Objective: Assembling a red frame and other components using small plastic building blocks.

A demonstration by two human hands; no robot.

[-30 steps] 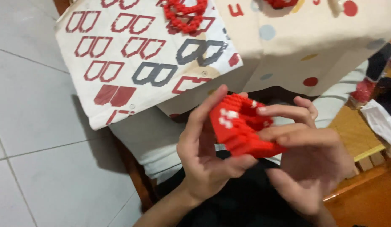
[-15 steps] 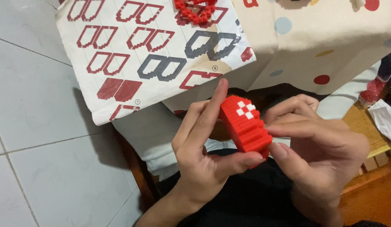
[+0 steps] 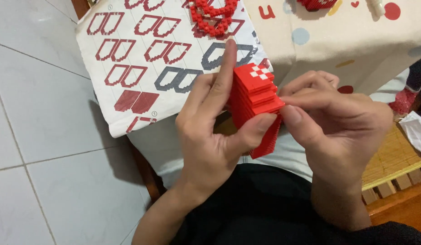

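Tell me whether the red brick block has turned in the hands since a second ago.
Yes. The red brick block now stands upright on end beside the instruction sheet, gripped by the left hand and right hand; earlier it lay tilted, flatter.

Red brick block [image 3: 256, 106] now upright, thumbs pinching front.

Setting: a home, in a spot used for hobby building. Indicators: the floor [image 3: 43, 113] is laid with large pale glazed tiles with thin grout lines, typical of a living space. The bench is covered by a cream tablecloth [image 3: 337, 45] printed with coloured dots and shapes, a domestic pattern. A printed instruction sheet [image 3: 142, 59] with layer diagrams in red and grey hangs over the bench edge. A slatted wood-and-bamboo seat [image 3: 391, 168] stands at lower right beside the seated person.
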